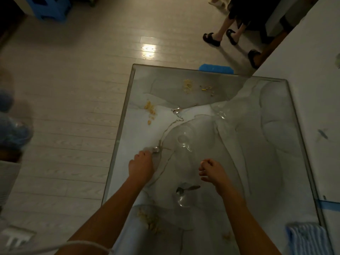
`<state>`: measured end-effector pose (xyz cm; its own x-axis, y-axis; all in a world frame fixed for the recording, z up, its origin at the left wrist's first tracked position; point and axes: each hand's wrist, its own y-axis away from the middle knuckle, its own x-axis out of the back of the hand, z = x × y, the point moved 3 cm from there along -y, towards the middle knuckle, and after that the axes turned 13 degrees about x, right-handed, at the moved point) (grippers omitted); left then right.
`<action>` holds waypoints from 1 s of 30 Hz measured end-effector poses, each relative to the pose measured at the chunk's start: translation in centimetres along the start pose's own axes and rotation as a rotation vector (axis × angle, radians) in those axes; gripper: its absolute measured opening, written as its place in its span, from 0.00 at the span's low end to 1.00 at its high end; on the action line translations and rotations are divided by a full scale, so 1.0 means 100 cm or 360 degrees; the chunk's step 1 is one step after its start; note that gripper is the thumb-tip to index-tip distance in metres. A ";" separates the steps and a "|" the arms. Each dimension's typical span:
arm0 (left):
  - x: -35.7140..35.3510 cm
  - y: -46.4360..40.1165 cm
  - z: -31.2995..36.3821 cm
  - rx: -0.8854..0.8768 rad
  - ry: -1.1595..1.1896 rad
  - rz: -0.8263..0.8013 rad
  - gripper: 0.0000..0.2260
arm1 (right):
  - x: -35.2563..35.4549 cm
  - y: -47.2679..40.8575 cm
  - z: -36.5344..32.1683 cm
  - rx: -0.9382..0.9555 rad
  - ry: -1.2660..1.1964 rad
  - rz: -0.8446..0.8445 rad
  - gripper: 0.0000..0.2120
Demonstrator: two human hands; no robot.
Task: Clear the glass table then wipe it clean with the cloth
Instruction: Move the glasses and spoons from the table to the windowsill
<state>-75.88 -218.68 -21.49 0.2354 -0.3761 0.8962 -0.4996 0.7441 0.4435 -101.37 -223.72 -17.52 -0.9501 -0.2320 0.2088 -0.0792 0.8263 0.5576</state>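
Observation:
The glass table lies below me, its marbled pattern showing through. My left hand is at the table's left edge, fingers closed on a metal spoon whose bowl sticks out past the fingertips. My right hand hovers over the middle with its fingers curled and nothing in them. A clear glass cup stands just beyond both hands. A second spoon lies by another glass cup under my right wrist. A third spoon lies farther off. The blue-striped cloth rests at the near right corner.
Yellowish crumbs lie in patches at the far side, the left and near me. A white counter borders the table's right edge. A person's legs stand beyond the far right corner. A blue stool stands far left.

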 end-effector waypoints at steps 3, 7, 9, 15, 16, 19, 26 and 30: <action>-0.004 -0.007 0.001 0.0075 0.0081 -0.0068 0.13 | -0.004 -0.011 0.011 0.0006 0.0036 -0.0070 0.05; 0.009 -0.005 0.002 0.0088 0.0289 -0.0121 0.09 | -0.008 -0.014 0.013 0.0069 0.0118 -0.0170 0.05; 0.022 0.000 0.004 0.0090 0.0494 -0.0069 0.09 | -0.008 -0.012 0.004 0.0140 0.0199 -0.0260 0.05; 0.062 0.011 0.054 -0.0241 0.1067 -0.0203 0.06 | -0.023 -0.009 -0.050 0.0295 0.0092 -0.0410 0.11; 0.066 0.011 0.064 -0.0260 0.1134 -0.0231 0.05 | -0.026 -0.011 -0.057 0.0266 0.0000 -0.0386 0.12; 0.073 0.008 0.090 -0.0335 0.1238 -0.0341 0.05 | -0.030 -0.020 -0.070 0.0208 -0.0164 -0.0336 0.13; 0.069 -0.006 0.087 -0.0475 0.0871 -0.0205 0.17 | -0.025 -0.050 -0.064 0.0216 0.0038 -0.0129 0.10; 0.063 -0.028 0.074 -0.0553 0.0533 0.0117 0.41 | -0.022 -0.068 -0.066 0.0482 0.0867 -0.0303 0.10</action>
<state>-79.13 -227.24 -17.16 0.4940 -0.1598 0.8547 -0.2304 0.9238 0.3059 -96.81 -232.17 -16.48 -0.6284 -0.5496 0.5506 -0.3882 0.8349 0.3902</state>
